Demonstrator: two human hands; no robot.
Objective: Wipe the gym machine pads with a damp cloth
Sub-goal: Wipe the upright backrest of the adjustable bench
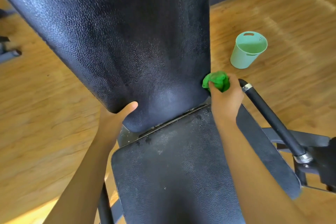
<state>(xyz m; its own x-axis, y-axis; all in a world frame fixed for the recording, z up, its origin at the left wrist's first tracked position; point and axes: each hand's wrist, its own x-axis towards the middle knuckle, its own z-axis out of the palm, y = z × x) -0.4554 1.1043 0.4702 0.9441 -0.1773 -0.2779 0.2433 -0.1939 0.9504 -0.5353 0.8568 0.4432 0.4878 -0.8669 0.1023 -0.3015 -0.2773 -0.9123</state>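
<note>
**Cloth and hands.** The green cloth [217, 81], bunched into a wad, is pinched between the thumb and curled fingers of the right hand [225, 100]. It is pressed against the right edge of the back pad [127, 42], near that pad's lower right corner. The left hand [116, 120] grips the lower left corner of the same pad, with the thumb laid on the face and the fingers hidden behind the edge.

**Axes.** The back pad's long axis runs from the hinge gap beside the hands up and away toward the top of the view. Its face lies to the left of the cloth, between the two hands, so a stroke would probably travel leftward or up that axis. Darker mottled patches on the face suggest dampness.

**Seat.** The seat pad [172, 178] continues the same line toward the person. It carries pale specks and appears not yet wiped.

**Surroundings.** A black handle [269, 116] with metal collars lies just right of the right hand. A mint bucket [245, 51] stands on the wooden floor [45, 114], apart from the pad's right edge.
</note>
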